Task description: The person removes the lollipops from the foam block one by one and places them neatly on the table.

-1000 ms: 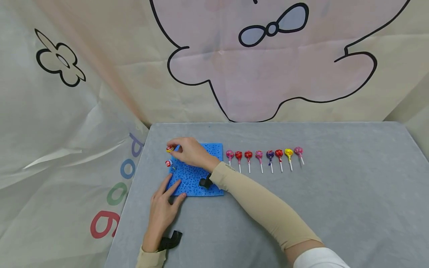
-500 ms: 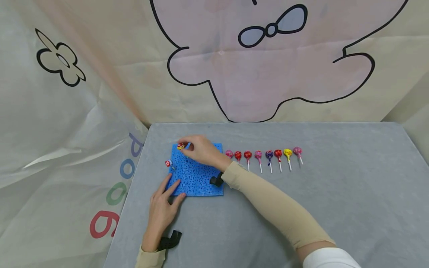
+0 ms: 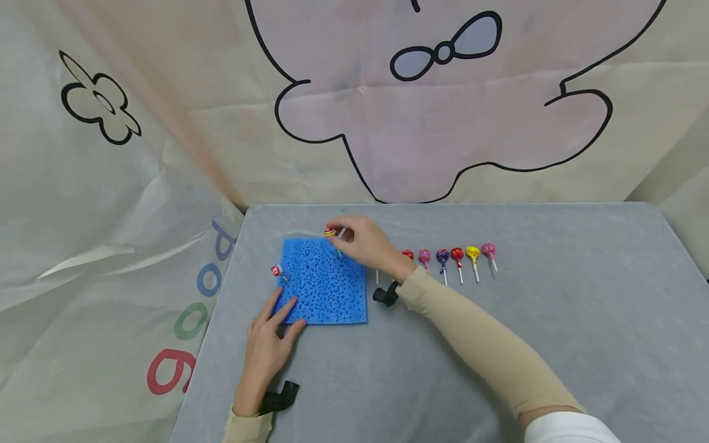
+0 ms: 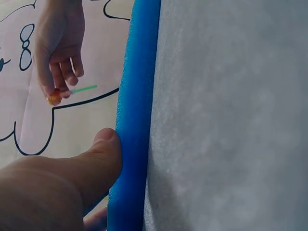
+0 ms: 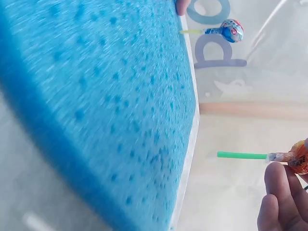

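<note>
A blue foam block (image 3: 321, 289) dotted with small dark holes lies on the grey table. My right hand (image 3: 368, 243) pinches a lollipop (image 3: 330, 232) by its red and yellow wrapped head, above the block's far right part. In the right wrist view, the green stick of that lollipop (image 5: 243, 155) points away from the fingers, clear of the foam. A second lollipop (image 3: 277, 270), blue and red, stands upright in the foam near its left edge, on a yellowish stick. With fingers spread, my left hand (image 3: 268, 347) rests on the block's near left corner, its thumb (image 4: 106, 149) against the side.
Right of the block, a row of lollipops lies on the table, among them a purple one (image 3: 442, 256), a yellow one (image 3: 472, 253) and a pink one (image 3: 488, 249). My right forearm hides part of the row's left end. A printed curtain (image 3: 310, 172) hangs behind the table.
My right hand has moved to the right, carrying the lollipop from the block's far left corner toward its far right one. The left hand has stayed in place.
</note>
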Demonstrator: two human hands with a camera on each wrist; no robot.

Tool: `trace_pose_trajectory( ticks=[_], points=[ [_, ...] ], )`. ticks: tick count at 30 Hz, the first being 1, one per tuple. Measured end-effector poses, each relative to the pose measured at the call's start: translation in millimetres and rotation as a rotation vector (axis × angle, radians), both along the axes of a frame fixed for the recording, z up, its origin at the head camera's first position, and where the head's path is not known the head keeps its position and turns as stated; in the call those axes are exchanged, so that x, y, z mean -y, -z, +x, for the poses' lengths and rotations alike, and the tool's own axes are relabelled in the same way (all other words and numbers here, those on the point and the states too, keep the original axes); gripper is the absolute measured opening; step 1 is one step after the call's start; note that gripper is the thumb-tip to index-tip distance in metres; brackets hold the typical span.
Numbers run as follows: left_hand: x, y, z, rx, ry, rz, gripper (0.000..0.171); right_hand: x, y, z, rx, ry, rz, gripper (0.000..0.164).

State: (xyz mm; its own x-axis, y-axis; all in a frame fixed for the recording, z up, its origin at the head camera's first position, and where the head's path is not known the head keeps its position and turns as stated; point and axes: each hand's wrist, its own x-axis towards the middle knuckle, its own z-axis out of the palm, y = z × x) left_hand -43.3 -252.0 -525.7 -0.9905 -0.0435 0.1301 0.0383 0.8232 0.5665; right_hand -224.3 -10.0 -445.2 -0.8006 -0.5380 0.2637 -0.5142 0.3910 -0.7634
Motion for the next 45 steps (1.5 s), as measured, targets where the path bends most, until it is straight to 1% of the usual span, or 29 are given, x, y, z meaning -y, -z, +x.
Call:
trace_pose_trajectory(
  ticks=[11, 16, 19, 23, 29, 36, 39, 45],
  points=[
    [0, 1.1, -0.2, 0.016, -0.005, 0.002, 0.055, -42, 0.6, 4.8, 0.011, 0.085, -0.054, 0.027],
    [0, 0.6, 0.5, 0.018, -0.005, 0.002, 0.055, -59, 2.6, 6.2, 0.007, 0.126, -0.035, 0.027],
    [0, -0.1, 1.1, 0.012, -0.004, 0.003, 0.054, -68, 2.6, 8.3, 0.029, 0.156, -0.012, 0.027],
    [-1, -1.2, 1.6, 0.001, -0.002, 0.005, 0.054, -78, -0.8, 12.2, 0.052, 0.186, -0.007, 0.027],
    [-2, -1.2, 1.4, -0.016, 0.006, 0.006, 0.054, -95, -1.8, 16.0, 0.03, 0.225, -0.004, 0.027],
    [-2, -0.5, 2.2, -0.018, 0.008, 0.006, 0.053, -120, -0.5, 18.8, 0.004, 0.266, 0.001, 0.027],
    [-2, -0.4, 2.0, -0.022, 0.009, 0.006, 0.053, -132, 1.3, 19.6, -0.009, 0.299, -0.003, 0.025],
    [-2, 0.3, 1.7, -0.02, 0.007, 0.009, 0.054, -157, 4.6, 22.9, -0.03, 0.369, -0.042, 0.021]
  ],
)
